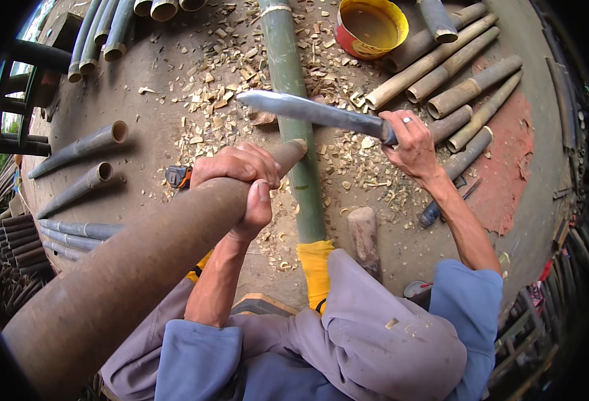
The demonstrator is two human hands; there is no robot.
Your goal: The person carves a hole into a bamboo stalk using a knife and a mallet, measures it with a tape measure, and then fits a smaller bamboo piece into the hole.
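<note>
My left hand (244, 177) is wrapped round a thick brown bamboo pole (141, 250) that slants up from the lower left. The pole's far end lies over a green bamboo pole (306, 200), which runs up the middle of the view. In my right hand (411, 147) is a machete (308, 110), held by its handle. Its broad steel blade points left above the green pole, apart from the brown pole's end. Yellow cloth (316, 267) shows at the near end of the green pole, by my knee.
Wood chips (204, 110) litter the ground. A yellow and red bucket (371, 30) of murky liquid stands at the far right, near several cut bamboo lengths (475, 87). More bamboo pieces (80, 150) lie left. A short log (364, 240) and a tape measure (178, 177) are close by.
</note>
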